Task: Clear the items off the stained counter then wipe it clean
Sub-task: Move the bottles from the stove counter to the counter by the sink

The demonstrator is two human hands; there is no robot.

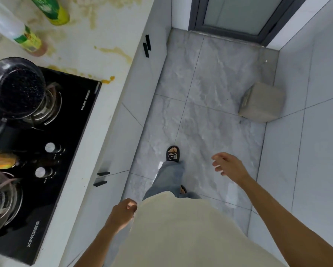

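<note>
We judge the task barely begun: the stained desk [104,31] at 10 o'clock carries a green bottle [54,10] and a white bottle [15,31], yellow stains unwiped, no cloth in view. Both hands hold nothing: left hand [123,211] loosely curled at 6 o'clock beside our shirt, right hand [225,162] relaxed open at 4 o'clock over the floor.

We see the green bottle [52,10] and orange item [1,160] cut by the frame's edges; stove lettering [87,99] is unreadable
</note>
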